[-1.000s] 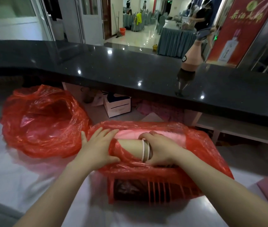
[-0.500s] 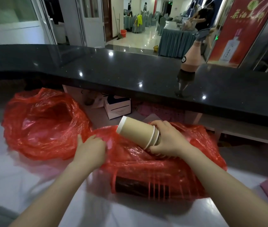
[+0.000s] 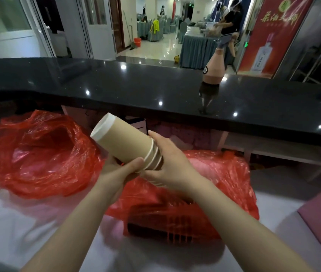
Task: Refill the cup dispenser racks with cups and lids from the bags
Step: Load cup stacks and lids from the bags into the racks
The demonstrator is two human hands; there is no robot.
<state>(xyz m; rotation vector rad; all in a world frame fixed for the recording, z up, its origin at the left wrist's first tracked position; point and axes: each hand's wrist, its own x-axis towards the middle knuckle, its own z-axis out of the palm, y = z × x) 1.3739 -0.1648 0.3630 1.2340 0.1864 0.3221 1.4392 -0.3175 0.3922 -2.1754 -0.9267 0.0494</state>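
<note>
Cups [image 3: 128, 146], nested in a short tan paper stack, sat tilted in the air above the red bags, white bottom end up and to the left, rolled rims low and to the right. Going left to right: the emptier red bag [image 3: 38, 154] lay slumped open on the white surface [image 3: 28, 222]; my left hand [image 3: 119, 171] curled under the stack from below, thumb across the tan wall just short of the rims; my right hand [image 3: 168, 163] wrapped the rim end, fingers spread around it; beneath it lay the second red bag [image 3: 224, 179] over a red slatted crate [image 3: 167, 226]. I judged the stack very light, thin-walled and easy to dent, the sleeves prone to sliding apart. I would hold at both ends, gently, near the stiffer rims, not mid-wall.
</note>
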